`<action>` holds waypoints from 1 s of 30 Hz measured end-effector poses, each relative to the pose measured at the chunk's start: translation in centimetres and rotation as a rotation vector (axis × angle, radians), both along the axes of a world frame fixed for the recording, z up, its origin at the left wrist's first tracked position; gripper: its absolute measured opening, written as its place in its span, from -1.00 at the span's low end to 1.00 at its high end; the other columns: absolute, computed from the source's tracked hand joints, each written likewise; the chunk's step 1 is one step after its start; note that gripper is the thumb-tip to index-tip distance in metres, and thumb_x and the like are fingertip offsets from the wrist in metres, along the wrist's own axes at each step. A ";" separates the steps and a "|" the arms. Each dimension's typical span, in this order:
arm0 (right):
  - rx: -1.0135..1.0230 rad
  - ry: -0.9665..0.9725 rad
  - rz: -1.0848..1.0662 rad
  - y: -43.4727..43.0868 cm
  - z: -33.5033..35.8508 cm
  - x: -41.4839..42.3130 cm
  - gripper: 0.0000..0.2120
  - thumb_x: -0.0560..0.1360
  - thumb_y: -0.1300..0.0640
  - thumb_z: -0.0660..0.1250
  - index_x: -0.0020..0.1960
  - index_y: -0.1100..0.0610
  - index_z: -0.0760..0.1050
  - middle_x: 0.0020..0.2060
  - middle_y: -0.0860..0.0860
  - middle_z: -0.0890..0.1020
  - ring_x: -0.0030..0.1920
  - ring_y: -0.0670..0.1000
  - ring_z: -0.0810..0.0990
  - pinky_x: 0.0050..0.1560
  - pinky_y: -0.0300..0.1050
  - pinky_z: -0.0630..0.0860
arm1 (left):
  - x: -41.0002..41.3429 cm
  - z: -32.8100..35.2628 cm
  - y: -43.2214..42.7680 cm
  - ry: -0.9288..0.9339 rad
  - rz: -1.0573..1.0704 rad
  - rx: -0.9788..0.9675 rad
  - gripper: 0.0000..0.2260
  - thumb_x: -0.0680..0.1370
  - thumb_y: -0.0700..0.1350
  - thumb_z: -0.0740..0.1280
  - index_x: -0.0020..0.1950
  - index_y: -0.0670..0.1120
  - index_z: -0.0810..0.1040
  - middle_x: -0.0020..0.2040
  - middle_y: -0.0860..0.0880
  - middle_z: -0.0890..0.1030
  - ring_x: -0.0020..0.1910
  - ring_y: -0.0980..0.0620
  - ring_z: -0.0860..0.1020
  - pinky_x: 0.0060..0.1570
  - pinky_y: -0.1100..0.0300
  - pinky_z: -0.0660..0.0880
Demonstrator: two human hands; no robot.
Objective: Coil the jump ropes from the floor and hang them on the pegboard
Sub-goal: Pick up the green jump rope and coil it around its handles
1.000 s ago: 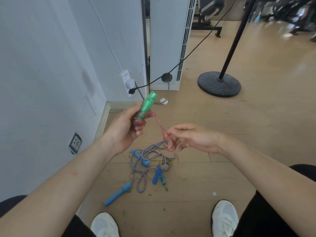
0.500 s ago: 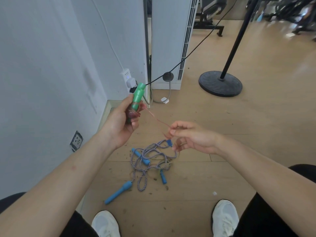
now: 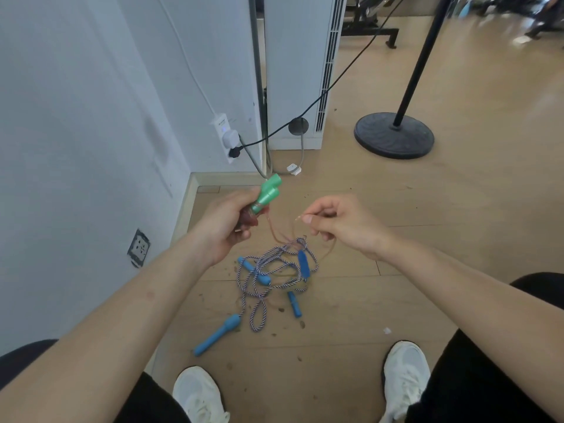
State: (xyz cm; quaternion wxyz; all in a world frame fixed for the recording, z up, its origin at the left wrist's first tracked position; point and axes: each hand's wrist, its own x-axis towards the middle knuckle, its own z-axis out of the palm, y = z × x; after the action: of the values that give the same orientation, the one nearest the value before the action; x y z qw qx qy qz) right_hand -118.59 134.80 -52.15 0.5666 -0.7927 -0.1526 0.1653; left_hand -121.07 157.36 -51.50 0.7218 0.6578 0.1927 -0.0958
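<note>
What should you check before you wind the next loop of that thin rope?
1. Left hand grips both green handles together: ok.
2. Right hand pinches the cord: ok.
3. Cord is free of the blue ropes on the floor: cannot tell; it hangs right down to that pile.
4. Cord is gathered into neat loops: not ok; loose lengths dangle between the hands.
5. Pegboard is close by: cannot tell; it is not in view.

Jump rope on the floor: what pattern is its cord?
The cord has blue-and-white twisted stripes; the head view shows it best.
</note>
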 end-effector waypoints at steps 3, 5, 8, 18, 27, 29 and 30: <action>0.124 0.011 -0.110 -0.2 0.2 0.6 -0.92 0.56 0.22 0.38 -0.05 0.16 0.65 -0.43 -0.02 0.56 -0.49 -0.10 0.40 -0.44 -0.27 0.35 | 0.0 -0.5 0.0 0.017 -0.010 0.046 -0.79 0.57 0.05 0.37 0.13 -0.02 0.63 -0.10 -0.03 0.70 -0.46 0.18 0.42 -0.46 0.30 0.31; 0.251 0.055 -0.158 -0.6 0.5 1.1 -0.87 0.58 0.22 0.34 -0.06 0.12 0.67 -0.46 -0.02 0.49 -0.52 -0.09 0.30 -0.50 -0.26 0.22 | 0.1 -0.8 0.1 0.029 -0.008 0.079 -0.77 0.57 0.05 0.37 0.15 -0.03 0.63 -0.13 -0.01 0.70 -0.44 0.17 0.42 -0.45 0.29 0.32; 0.452 0.151 -0.227 -1.3 1.4 1.8 -0.83 0.60 0.23 0.30 -0.10 0.12 0.64 -0.50 -0.05 0.39 -0.54 -0.12 0.17 -0.53 -0.26 0.09 | 0.1 -1.3 0.4 0.057 0.014 0.124 -0.80 0.56 0.07 0.39 0.08 -0.02 0.64 -0.13 -0.01 0.71 -0.40 0.15 0.44 -0.42 0.28 0.35; 0.538 0.201 -0.216 -2.4 2.9 1.8 -0.85 0.62 0.13 0.29 0.00 0.11 0.64 -0.53 -0.09 0.15 -0.54 -0.11 0.08 -0.52 -0.21 0.02 | 0.1 -2.6 -0.2 0.076 0.049 0.201 -0.75 0.51 0.07 0.45 0.10 -0.04 0.65 -0.18 -0.02 0.69 -0.42 0.16 0.48 -0.46 0.29 0.41; -0.457 -0.291 -0.088 -3.0 -0.4 2.7 -0.85 0.55 0.13 0.38 0.06 0.12 0.68 -0.03 -0.03 0.71 0.02 -0.04 0.66 0.18 -0.01 0.55 | -0.1 -0.9 -0.3 0.114 -0.052 0.054 -0.78 0.53 0.04 0.42 0.10 -0.02 0.64 -0.08 -0.05 0.71 -0.42 0.15 0.42 -0.45 0.32 0.33; -0.378 -0.253 -0.111 -2.7 0.0 2.4 -0.80 0.56 0.08 0.38 0.14 0.09 0.65 0.03 -0.06 0.69 0.08 -0.08 0.63 0.22 -0.10 0.52 | -0.3 -0.5 -0.6 0.108 -0.091 0.013 -0.78 0.54 0.04 0.41 0.13 -0.02 0.63 -0.07 -0.05 0.70 -0.43 0.17 0.42 -0.48 0.34 0.33; -0.277 -0.198 -0.118 -2.5 0.3 2.1 -0.79 0.56 0.06 0.39 0.17 0.07 0.64 0.05 -0.08 0.69 0.10 -0.10 0.63 0.20 -0.17 0.52 | -0.4 -0.4 -0.7 0.098 -0.112 0.006 -0.76 0.54 0.04 0.40 0.14 -0.03 0.63 -0.07 -0.04 0.70 -0.43 0.17 0.43 -0.48 0.34 0.33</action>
State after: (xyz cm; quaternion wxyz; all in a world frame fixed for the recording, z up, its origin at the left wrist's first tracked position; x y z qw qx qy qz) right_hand -116.47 132.29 -51.87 0.4430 -0.8831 -0.1365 0.0724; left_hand -121.46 156.62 -51.89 0.7031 0.6641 0.1910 -0.1676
